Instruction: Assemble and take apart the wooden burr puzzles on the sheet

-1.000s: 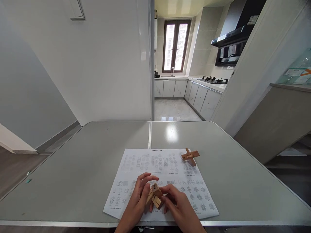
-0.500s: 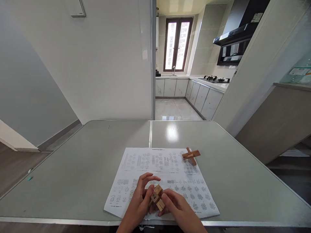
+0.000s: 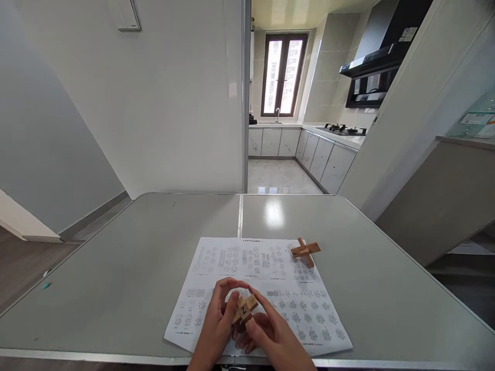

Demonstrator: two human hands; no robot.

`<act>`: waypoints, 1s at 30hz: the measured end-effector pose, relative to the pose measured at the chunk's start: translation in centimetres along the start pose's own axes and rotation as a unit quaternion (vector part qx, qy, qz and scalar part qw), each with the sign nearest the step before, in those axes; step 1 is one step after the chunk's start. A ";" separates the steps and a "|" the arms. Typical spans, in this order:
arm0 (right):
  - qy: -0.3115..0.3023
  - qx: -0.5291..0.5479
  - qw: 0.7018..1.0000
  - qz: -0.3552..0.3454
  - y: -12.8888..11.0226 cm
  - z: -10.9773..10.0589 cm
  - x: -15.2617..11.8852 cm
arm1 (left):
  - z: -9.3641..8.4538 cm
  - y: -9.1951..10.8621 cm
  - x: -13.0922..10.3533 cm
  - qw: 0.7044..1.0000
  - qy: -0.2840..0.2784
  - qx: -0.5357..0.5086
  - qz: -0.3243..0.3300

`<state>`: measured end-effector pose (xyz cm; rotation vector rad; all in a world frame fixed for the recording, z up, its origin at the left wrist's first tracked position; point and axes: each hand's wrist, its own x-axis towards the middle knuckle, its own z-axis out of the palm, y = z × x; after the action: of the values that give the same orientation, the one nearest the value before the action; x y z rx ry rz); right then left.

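A light wooden block puzzle (image 3: pixel 244 310), with a black 2 on one piece, is held just above a printed paper sheet (image 3: pixel 247 281). My left hand (image 3: pixel 220 319) grips its left side, thumb on the wood. From the right, my right hand (image 3: pixel 270 330) holds it with thumb and fingers, the index finger reaching over the top to touch the left fingertips. The puzzle's underside is hidden by the fingers. On the sheet's upper right corner rests a darker, reddish-brown crossed wooden piece (image 3: pixel 305 251).
The grey table (image 3: pixel 116 278) has a metal seam down its middle and a metal front edge. A small green scrap (image 3: pixel 46 285) lies near the left edge. Beyond stand a white wall and a kitchen with a window (image 3: pixel 283 74) and stove (image 3: pixel 340 129).
My right index finger has risen over the puzzle to meet the left fingers. The puzzle has turned slightly, and its lower numbered block is now covered. The view has tilted up a little.
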<state>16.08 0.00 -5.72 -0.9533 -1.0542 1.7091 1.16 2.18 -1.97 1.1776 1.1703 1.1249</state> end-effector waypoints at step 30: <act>0.062 -0.102 0.992 -0.047 -0.6 -0.3 1.0 | -1.0 -0.6 0.4 0.980 -0.085 0.139 0.114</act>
<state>16.17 1.18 -5.46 -1.1060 -1.1874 1.4649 0.16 2.57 -2.62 1.6257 1.1030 1.0263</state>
